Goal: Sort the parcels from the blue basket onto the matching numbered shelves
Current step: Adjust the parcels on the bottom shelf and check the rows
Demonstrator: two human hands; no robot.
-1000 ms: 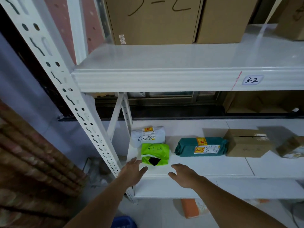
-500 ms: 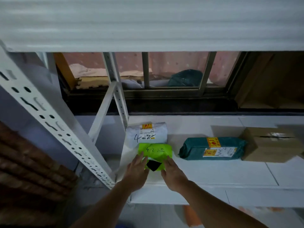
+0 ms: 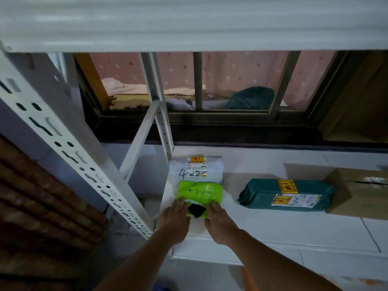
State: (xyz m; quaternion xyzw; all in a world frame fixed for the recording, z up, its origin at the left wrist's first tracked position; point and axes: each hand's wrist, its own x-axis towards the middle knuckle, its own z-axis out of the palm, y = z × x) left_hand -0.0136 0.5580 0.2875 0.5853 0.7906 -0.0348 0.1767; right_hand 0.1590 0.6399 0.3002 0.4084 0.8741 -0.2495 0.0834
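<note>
A lime-green parcel (image 3: pixel 199 193) marked "4-2" lies flat at the white shelf's (image 3: pixel 294 229) left end, lower centre of frame, touching the white "4-2" parcel (image 3: pixel 196 168) behind it.

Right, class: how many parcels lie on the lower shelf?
4 visible: white bag at back left, green bag before it, teal parcel beside, cardboard box at right edge; more may lie beyond.
</note>
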